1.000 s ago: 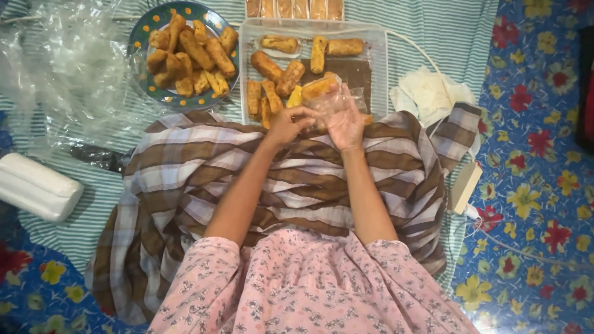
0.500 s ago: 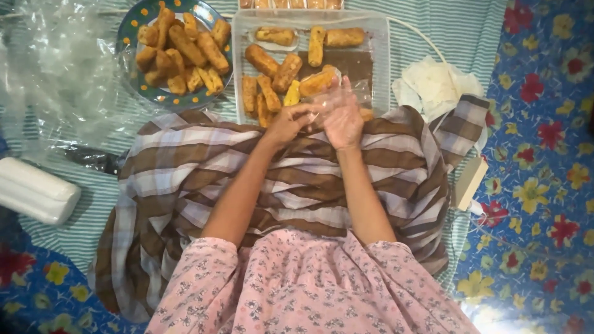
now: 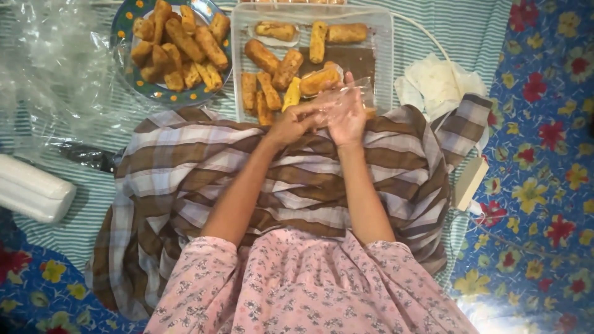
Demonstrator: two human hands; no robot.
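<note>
Both hands meet over the near edge of the clear tray [image 3: 385, 37]. Left hand [image 3: 291, 124] and right hand [image 3: 346, 114] pinch one small clear plastic wrapper [image 3: 346, 99] between them, fingers closed on it. Tray: about nine fried rolls [image 3: 272, 80] visible. One blue plate [image 3: 124, 37]: roughly ten more rolls. One white cloth [image 3: 439, 80] to the right.
</note>
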